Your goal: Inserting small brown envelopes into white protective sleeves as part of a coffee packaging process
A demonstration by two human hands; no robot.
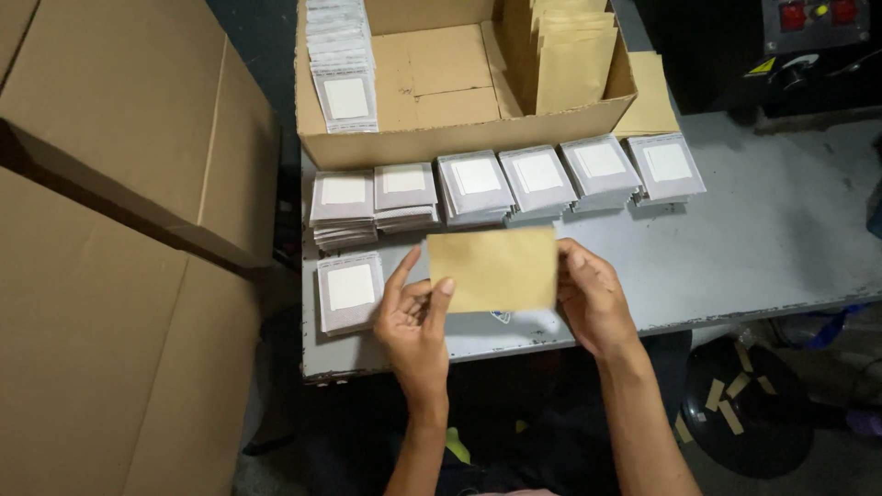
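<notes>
Head view | brown envelope (493, 268) between both grips | left hand (415, 317), right hand (593, 298) pinching its edges

Matt brown paper envelope (493, 268)

From my seat, the widest free room is the bare grey table (781, 230) to the right of my right hand (593, 303), open out to the dark machine (808, 46) at the far right corner. Straight ahead, a row of grey packet stacks (505, 184) lies close beyond the tan envelope (493, 268), and just behind it the wall of the open cardboard box (459, 142) blocks any low reach. To the left, one more packet stack (349, 292) sits just beside my left hand (415, 321), and large cardboard cartons (119, 230) crowd the table's left edge
</notes>
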